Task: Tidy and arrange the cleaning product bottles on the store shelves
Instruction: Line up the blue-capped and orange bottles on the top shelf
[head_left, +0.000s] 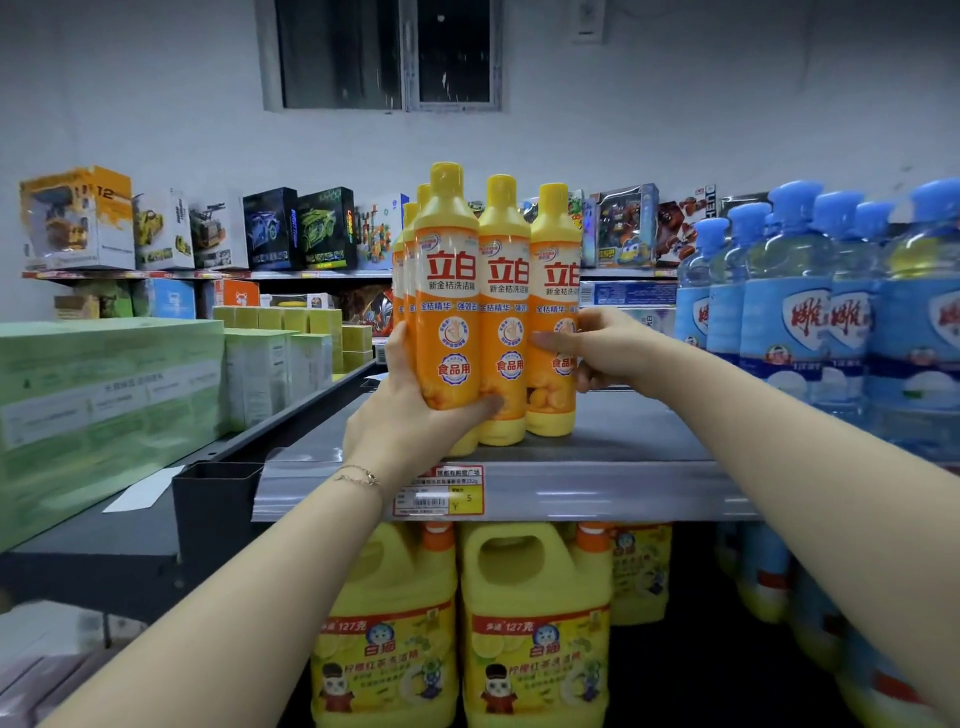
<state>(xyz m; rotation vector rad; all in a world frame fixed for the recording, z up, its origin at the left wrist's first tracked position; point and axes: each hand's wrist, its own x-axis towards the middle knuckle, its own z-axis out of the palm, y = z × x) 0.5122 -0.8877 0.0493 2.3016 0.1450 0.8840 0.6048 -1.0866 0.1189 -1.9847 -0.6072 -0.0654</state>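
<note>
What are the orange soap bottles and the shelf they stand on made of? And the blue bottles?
The orange dish soap bottles look like smooth, shiny plastic with glossy printed labels. The shelf looks like grey painted metal with a dull sheen, though that is a guess. The blue-capped bottles seem to be clear plastic; light glints on their see-through shoulders.

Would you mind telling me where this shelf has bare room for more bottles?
Bare shelf lies between the orange bottles and the blue bottles, with a small strip left of the left hand. The far right is crowded.
</note>
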